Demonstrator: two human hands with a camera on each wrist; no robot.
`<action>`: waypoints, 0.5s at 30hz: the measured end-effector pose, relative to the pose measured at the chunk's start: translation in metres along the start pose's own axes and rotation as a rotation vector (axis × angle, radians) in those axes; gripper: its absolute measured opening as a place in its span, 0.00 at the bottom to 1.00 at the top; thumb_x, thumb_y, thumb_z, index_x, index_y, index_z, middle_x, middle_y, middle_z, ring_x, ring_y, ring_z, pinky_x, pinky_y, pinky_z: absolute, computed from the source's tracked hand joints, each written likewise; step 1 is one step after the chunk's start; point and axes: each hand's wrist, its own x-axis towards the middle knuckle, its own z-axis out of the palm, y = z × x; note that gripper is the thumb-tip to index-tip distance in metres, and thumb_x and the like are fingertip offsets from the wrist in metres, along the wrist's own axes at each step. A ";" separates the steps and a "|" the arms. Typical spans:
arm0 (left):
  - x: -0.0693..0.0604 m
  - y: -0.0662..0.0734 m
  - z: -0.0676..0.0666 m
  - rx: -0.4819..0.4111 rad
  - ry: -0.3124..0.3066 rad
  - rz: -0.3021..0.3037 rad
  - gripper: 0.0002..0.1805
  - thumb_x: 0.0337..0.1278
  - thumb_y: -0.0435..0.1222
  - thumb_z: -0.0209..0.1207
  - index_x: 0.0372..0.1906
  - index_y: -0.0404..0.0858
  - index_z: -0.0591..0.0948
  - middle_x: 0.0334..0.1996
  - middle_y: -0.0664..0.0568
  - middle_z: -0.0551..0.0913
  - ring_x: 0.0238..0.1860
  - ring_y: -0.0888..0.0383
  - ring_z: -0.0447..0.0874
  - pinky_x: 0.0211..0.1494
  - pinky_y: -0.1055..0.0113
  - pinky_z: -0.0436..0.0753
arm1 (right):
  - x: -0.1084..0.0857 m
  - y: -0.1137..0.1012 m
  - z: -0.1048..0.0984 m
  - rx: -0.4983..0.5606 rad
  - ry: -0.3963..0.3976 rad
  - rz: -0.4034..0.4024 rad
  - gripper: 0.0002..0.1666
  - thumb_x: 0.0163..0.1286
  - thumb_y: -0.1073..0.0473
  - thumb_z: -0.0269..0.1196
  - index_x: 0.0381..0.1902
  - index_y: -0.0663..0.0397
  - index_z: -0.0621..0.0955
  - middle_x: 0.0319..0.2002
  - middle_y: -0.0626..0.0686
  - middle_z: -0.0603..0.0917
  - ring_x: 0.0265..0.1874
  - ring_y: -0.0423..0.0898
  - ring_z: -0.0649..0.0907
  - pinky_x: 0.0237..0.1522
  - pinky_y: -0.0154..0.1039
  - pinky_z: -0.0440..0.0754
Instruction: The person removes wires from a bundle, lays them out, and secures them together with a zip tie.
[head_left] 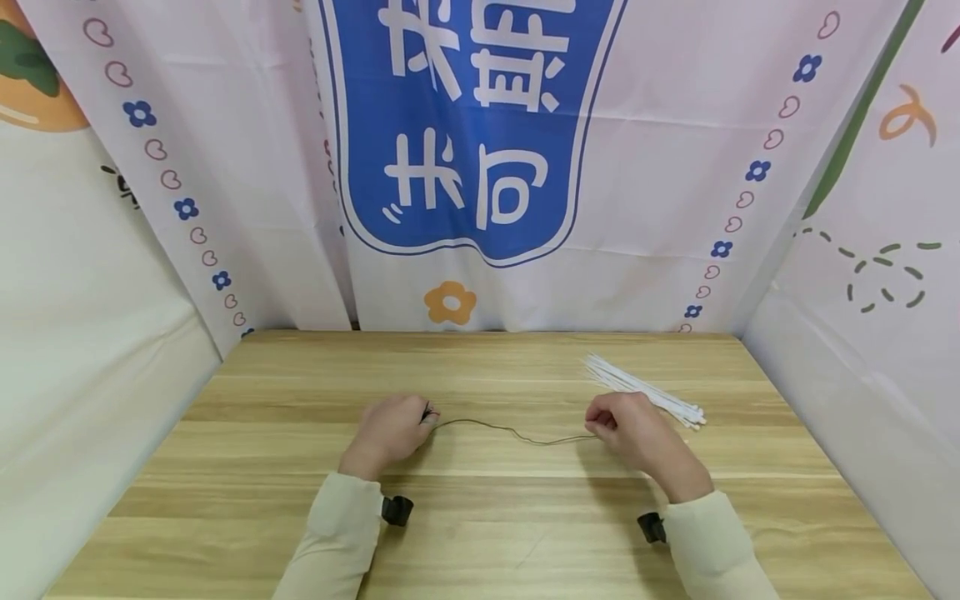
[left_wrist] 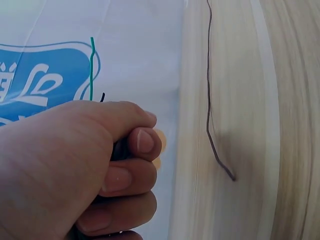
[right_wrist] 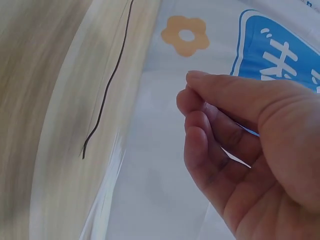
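One thin dark wire [head_left: 510,429] lies slightly wavy on the table between the two hands. My left hand [head_left: 393,425] grips a small bundle of wires, mostly hidden in the curled fingers. A green wire end [left_wrist: 91,70] and a short black wire tip [left_wrist: 102,97] stick out past the thumb. Near the loose wire's right end is my right hand [head_left: 630,425], fingers loosely bent and thumb tip against the index finger. Nothing shows between those fingers in the right wrist view, where the wire [right_wrist: 107,90] lies apart from them.
White cable ties [head_left: 645,392] lie in a pile just behind my right hand. The wooden table [head_left: 480,525] ends at a printed cloth [head_left: 645,283] at the back, with more cloth on both sides. Each wrist carries a small black camera [head_left: 397,510].
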 end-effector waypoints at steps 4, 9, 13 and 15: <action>0.000 0.005 0.001 0.007 0.018 0.009 0.24 0.78 0.44 0.58 0.19 0.49 0.70 0.18 0.59 0.63 0.24 0.60 0.64 0.32 0.61 0.68 | 0.001 -0.006 0.003 -0.016 0.029 -0.051 0.05 0.67 0.67 0.73 0.34 0.52 0.89 0.31 0.44 0.88 0.30 0.34 0.82 0.36 0.33 0.84; -0.002 0.017 -0.001 0.011 0.018 0.000 0.20 0.78 0.43 0.58 0.22 0.50 0.75 0.19 0.59 0.68 0.24 0.59 0.67 0.32 0.59 0.70 | 0.001 -0.016 0.006 0.000 0.029 -0.086 0.05 0.66 0.67 0.73 0.34 0.52 0.89 0.31 0.44 0.88 0.30 0.34 0.83 0.35 0.32 0.84; -0.002 0.023 0.002 0.030 0.019 0.002 0.22 0.79 0.43 0.56 0.21 0.49 0.73 0.19 0.58 0.67 0.23 0.60 0.68 0.30 0.59 0.70 | 0.002 -0.024 0.009 0.011 0.025 -0.102 0.05 0.66 0.68 0.73 0.34 0.52 0.89 0.30 0.44 0.88 0.29 0.33 0.82 0.35 0.31 0.84; -0.001 0.026 0.004 0.042 0.026 0.005 0.21 0.79 0.43 0.57 0.22 0.50 0.74 0.20 0.58 0.69 0.24 0.60 0.69 0.30 0.58 0.71 | 0.002 -0.029 0.011 0.005 0.027 -0.119 0.04 0.67 0.67 0.73 0.34 0.52 0.89 0.30 0.44 0.88 0.29 0.32 0.82 0.34 0.30 0.84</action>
